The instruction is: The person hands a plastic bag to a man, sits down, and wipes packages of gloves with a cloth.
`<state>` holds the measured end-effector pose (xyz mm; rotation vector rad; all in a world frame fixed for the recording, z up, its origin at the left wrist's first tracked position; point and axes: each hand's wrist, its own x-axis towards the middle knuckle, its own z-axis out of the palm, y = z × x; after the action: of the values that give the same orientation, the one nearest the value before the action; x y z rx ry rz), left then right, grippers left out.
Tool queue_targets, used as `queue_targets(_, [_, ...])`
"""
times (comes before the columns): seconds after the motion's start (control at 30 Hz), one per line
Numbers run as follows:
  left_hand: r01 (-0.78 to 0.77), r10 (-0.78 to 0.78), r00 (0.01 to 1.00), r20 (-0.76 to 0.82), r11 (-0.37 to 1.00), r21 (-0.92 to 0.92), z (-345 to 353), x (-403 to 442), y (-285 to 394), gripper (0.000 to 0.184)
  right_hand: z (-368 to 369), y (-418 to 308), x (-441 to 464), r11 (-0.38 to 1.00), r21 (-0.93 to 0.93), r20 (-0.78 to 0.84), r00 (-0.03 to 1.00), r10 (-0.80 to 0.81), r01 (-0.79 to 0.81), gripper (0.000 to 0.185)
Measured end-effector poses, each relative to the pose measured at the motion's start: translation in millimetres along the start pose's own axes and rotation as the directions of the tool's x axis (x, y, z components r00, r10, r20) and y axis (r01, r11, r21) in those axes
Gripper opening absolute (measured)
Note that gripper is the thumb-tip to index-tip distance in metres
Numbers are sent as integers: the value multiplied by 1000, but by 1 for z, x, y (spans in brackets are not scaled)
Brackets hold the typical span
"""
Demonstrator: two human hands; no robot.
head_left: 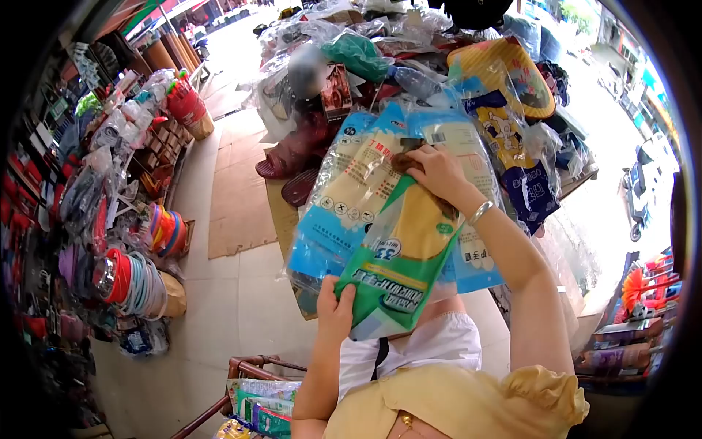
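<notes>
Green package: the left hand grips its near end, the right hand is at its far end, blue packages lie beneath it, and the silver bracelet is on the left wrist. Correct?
No, the head view shows the silver bracelet on the right wrist. The left hand does grip the green package's near end, the right hand is at its far end, and blue packages lie beneath.

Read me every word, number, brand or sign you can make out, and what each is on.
"33": green packet
"丁腈": left blue packet
"手套": right blue packet
Too small, tilted or blurred to read surely: their other print, and that on the navy packet and yellow cap.
</notes>
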<state>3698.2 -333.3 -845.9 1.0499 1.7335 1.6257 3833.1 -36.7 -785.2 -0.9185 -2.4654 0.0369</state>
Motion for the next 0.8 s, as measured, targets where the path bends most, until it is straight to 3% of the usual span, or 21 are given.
queue_targets(0.1, [52, -61, 994, -95, 993, -102, -12, -14, -1, 9, 4, 5, 6, 998, -60, -96, 995, -9, 3, 28])
queue_targets(0.17, [100, -112, 990, -86, 987, -129, -19, -21, 1, 9, 0, 2, 0, 1000, -16, -59, 998, 16, -17, 29])
queue_targets(0.23, [66, -78, 991, -109, 992, -107, -23, -21, 0, 9, -15, -16, -5, 960, 270, -174, 984, -30, 77, 30])
queue_targets(0.3, [81, -95, 990, -101, 988, -134, -22, -22, 0, 9, -15, -41, -27, 935, 322, -177, 980, -92, 146, 31])
queue_targets(0.37, [77, -96, 988, -120, 984, -158, -21, -22, 4, 9, -8, -54, -49, 938, 216, 22, 959, -282, 271, 29])
queue_targets(0.43, [90, -107, 989, -104, 984, -155, -21, -23, 8, 9, -4, -45, -43, 945, 247, -3, 975, -221, 215, 29])
queue_targets(0.5, [103, -120, 987, -106, 982, -158, -21, -29, 5, 10, -5, -32, -27, 999, 25, 34, 998, -44, 43, 30])
queue_targets(0.53, [104, -121, 987, -108, 983, -153, -23, -31, 0, 10, -4, -22, -21, 998, 29, -65, 996, -55, 57, 30])
queue_targets(0.63, [105, -126, 982, -140, 983, -153, -28, -40, -3, 10, -8, -20, -18, 996, -2, -79, 993, -87, 87, 26])
queue_targets(0.67, [100, -127, 978, -163, 981, -165, -29, -40, -2, 9, -10, -27, -26, 990, 73, -155, 982, -112, 124, 24])
queue_targets(0.8, [130, -179, 962, -207, 965, -228, -31, -46, -6, 8, -36, -97, -89, 837, 324, -16, 887, -461, 441, 24])
